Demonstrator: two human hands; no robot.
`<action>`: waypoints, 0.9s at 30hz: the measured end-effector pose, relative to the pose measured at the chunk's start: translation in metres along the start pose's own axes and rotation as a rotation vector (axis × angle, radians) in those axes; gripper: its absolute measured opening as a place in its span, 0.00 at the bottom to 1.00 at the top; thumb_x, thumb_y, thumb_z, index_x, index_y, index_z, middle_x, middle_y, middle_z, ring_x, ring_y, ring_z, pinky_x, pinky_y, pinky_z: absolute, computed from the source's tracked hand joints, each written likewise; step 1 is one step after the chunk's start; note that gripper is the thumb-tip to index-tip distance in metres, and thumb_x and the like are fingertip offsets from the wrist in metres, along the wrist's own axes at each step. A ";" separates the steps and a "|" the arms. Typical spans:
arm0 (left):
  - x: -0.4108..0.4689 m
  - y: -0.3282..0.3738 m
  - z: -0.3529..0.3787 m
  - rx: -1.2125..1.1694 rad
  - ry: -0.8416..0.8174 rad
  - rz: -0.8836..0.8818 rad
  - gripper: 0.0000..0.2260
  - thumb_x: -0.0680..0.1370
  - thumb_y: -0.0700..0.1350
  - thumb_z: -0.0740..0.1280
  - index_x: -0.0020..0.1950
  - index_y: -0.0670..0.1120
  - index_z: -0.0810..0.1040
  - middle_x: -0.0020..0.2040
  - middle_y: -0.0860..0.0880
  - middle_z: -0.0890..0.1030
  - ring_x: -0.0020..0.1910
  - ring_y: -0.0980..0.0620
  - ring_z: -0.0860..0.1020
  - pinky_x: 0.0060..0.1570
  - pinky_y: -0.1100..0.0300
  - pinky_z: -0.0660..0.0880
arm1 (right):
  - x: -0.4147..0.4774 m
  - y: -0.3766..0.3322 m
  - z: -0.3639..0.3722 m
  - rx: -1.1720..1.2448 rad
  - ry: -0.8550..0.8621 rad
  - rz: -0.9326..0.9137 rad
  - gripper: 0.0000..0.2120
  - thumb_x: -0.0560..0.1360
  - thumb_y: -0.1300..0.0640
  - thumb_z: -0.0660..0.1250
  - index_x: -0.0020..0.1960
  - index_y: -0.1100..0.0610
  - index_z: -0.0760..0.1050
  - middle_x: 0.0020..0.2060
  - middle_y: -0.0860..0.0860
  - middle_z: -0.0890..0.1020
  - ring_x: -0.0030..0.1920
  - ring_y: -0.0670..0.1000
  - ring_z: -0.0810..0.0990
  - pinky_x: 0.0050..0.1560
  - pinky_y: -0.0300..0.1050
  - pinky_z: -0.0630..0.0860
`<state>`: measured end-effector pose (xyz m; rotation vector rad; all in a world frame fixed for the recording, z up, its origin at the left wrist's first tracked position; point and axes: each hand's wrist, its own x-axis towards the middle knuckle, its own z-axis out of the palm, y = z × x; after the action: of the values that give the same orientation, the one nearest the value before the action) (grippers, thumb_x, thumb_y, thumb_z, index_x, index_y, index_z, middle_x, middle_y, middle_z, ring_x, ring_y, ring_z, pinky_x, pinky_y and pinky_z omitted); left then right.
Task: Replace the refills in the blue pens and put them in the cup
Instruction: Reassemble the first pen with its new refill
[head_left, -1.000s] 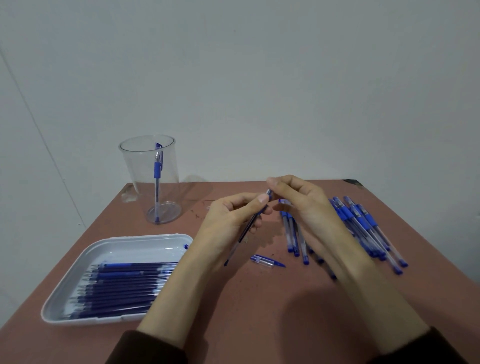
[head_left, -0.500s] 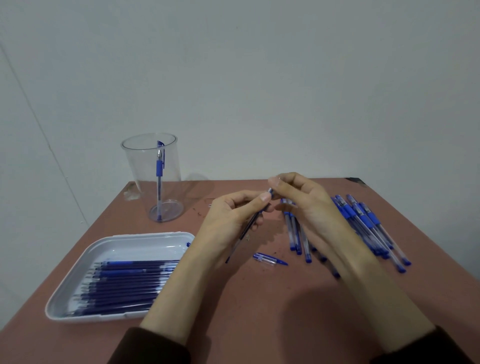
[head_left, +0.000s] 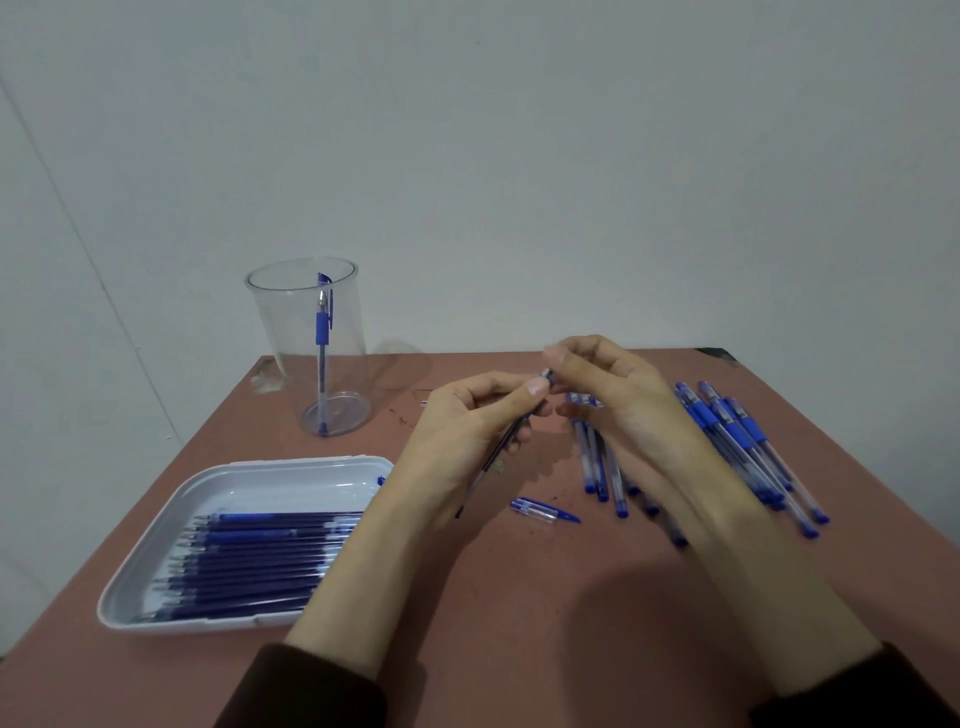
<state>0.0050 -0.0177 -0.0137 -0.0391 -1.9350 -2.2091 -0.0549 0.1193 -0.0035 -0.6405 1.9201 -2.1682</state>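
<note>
Pen (head_left: 493, 460) hangs over the worktop (head_left: 519, 597), long axis near-left to far-right: my left hand (head_left: 462, 431) grips the shaft, right hand (head_left: 618, 395) fingers (head_left: 561, 356) pinch its far end, so I'd pull along that axis.

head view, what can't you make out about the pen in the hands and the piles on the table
Slim dark blue pen, head view: top end covered by fingertips of left hand and right hand.
Loose clear blue pens, head view: several hidden behind the right hand and right forearm.
Dark blue refills in white plastic tray, head view: right ends hidden by left forearm.
</note>
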 end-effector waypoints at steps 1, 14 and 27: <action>0.000 0.000 0.000 -0.016 0.007 0.000 0.07 0.75 0.43 0.68 0.47 0.41 0.82 0.35 0.50 0.80 0.29 0.57 0.71 0.31 0.67 0.68 | 0.000 -0.001 -0.001 0.023 -0.033 0.016 0.14 0.64 0.48 0.72 0.47 0.53 0.81 0.39 0.46 0.82 0.44 0.45 0.79 0.47 0.41 0.74; 0.001 -0.001 -0.001 0.084 0.078 0.091 0.06 0.73 0.39 0.70 0.48 0.38 0.81 0.28 0.54 0.79 0.26 0.59 0.71 0.30 0.69 0.68 | -0.001 0.003 0.005 -0.009 0.103 -0.029 0.09 0.62 0.49 0.73 0.38 0.54 0.84 0.40 0.46 0.85 0.49 0.46 0.81 0.56 0.44 0.73; 0.008 -0.006 -0.007 0.077 0.273 0.095 0.06 0.75 0.41 0.69 0.45 0.39 0.81 0.30 0.52 0.79 0.25 0.58 0.70 0.30 0.68 0.69 | -0.005 0.009 0.002 -0.965 -0.072 -0.098 0.09 0.73 0.44 0.68 0.43 0.49 0.80 0.34 0.44 0.79 0.36 0.42 0.76 0.37 0.36 0.69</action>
<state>-0.0028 -0.0247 -0.0190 0.1699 -1.8260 -1.9621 -0.0507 0.1179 -0.0130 -0.9204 2.8734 -1.0964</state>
